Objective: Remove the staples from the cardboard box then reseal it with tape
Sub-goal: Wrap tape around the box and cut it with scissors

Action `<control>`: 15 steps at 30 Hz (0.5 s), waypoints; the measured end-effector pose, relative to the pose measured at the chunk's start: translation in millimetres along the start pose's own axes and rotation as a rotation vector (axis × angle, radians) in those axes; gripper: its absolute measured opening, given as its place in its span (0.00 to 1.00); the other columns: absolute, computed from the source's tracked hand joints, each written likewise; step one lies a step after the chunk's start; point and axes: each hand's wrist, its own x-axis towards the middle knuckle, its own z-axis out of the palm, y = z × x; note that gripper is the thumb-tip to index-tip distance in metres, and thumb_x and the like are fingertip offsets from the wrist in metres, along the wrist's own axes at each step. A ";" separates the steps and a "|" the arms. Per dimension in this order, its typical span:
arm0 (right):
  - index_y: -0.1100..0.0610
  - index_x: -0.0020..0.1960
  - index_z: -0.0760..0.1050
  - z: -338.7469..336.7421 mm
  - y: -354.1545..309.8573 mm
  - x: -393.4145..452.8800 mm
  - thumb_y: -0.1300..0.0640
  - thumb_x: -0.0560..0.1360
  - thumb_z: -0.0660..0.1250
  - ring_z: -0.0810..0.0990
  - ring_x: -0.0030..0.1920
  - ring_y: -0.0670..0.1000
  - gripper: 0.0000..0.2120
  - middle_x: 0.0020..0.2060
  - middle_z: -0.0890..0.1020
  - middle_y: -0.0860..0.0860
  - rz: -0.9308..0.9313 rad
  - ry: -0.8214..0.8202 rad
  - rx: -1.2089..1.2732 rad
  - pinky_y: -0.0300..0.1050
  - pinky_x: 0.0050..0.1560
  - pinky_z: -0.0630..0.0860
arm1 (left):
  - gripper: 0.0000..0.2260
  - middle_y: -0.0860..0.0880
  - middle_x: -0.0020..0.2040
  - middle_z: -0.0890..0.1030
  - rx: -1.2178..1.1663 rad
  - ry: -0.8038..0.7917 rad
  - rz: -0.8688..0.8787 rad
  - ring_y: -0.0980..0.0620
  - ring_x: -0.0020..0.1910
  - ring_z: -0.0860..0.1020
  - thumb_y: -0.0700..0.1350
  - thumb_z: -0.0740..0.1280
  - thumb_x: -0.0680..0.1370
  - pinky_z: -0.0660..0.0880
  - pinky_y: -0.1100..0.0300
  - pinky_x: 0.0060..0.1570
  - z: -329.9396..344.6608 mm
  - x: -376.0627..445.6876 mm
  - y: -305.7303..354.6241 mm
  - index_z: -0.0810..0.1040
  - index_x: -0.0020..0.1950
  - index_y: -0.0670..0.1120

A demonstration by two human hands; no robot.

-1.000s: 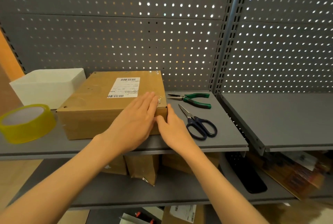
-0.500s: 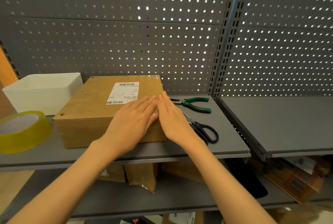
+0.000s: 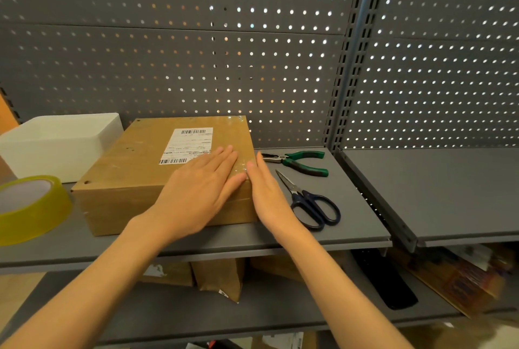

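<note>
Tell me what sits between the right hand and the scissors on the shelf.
Nothing visible. The right hand rests against the cardboard box's right side, and the scissors lie just right of it on bare shelf. The pliers lie farther back, out of the way.

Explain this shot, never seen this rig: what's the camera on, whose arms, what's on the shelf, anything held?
No machine here: a person wears one wide-angle camera on the head, looking forward and down, so the arms are their own. On the grey shelf lies a cardboard box with a shipping label. The left hand lies flat on the box top; the right hand presses straight-fingered against its right side, where clear tape shines. Nothing is held. Beside the box: green-handled pliers, scissors, a yellow tape roll and a white bin.
</note>
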 end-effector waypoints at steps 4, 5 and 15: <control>0.47 0.77 0.42 0.7 4.1 -0.2 0.40 0.80 0.47 0.56 0.74 0.49 0.30 0.76 0.56 0.48 0.051 -0.015 0.028 0.48 0.73 0.55 | 0.29 0.41 0.62 0.78 0.083 -0.004 -0.001 0.45 0.61 0.77 0.57 0.45 0.80 0.72 0.51 0.58 -1.0 1.1 0.8 0.76 0.63 0.39; 0.47 0.77 0.42 0.9 4.0 -0.6 0.40 0.80 0.48 0.57 0.74 0.49 0.30 0.76 0.56 0.48 0.067 -0.015 0.041 0.48 0.73 0.55 | 0.29 0.41 0.61 0.79 0.087 -0.027 -0.010 0.45 0.59 0.78 0.56 0.45 0.80 0.75 0.51 0.56 -1.0 0.9 1.5 0.77 0.62 0.39; 0.48 0.77 0.44 -1.7 6.7 6.8 0.36 0.78 0.49 0.61 0.72 0.52 0.33 0.74 0.59 0.50 0.188 -0.025 0.066 0.50 0.70 0.59 | 0.34 0.47 0.68 0.72 -0.017 0.027 0.006 0.50 0.67 0.72 0.63 0.41 0.77 0.66 0.58 0.64 -2.4 0.7 2.2 0.71 0.69 0.44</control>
